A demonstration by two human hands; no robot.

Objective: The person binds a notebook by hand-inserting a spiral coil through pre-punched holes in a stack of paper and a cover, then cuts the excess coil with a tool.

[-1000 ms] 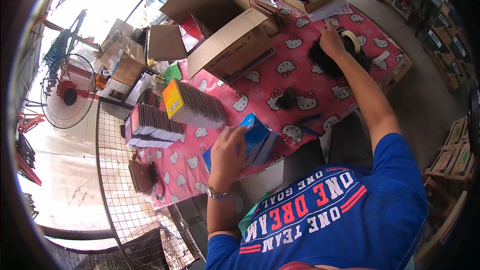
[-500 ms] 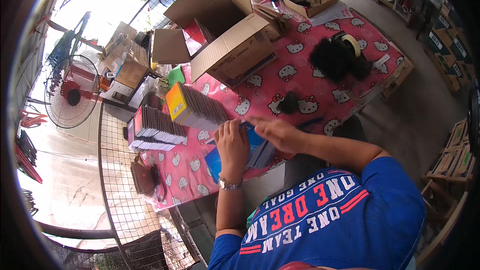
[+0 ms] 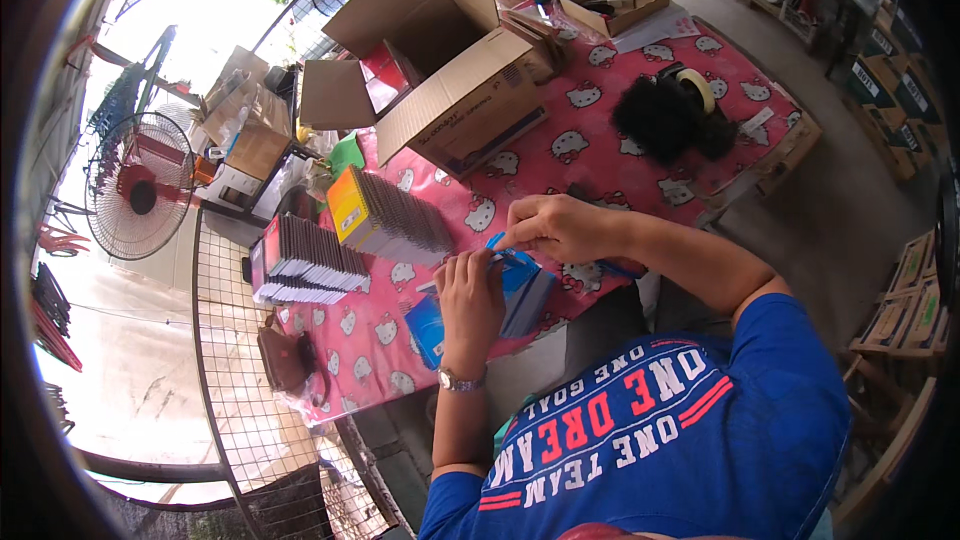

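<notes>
Blue-covered notebooks lie at the near edge of the table, partly hidden by my hands. My left hand, wearing a wristwatch, has its fingers bent over the upper edge of a blue notebook and grips it. Just above and to the right, my right hand is closed in a pinch. Its fingertips meet a thin blue strip sticking up from the notebook's edge; what kind of thing it is I cannot make out. Farther left stand a stack of yellow-covered notebooks and a second, dark-edged stack.
A large open carton stands at the back of the pink patterned table cover. A black fuzzy bundle with a tape roll lies at the right. A brown pouch sits at the left edge, with a fan beyond.
My right hand has risen and moved slightly away from the notebooks, and the blue strip now stands up at its fingertips. My left hand stays on the blue notebook.
</notes>
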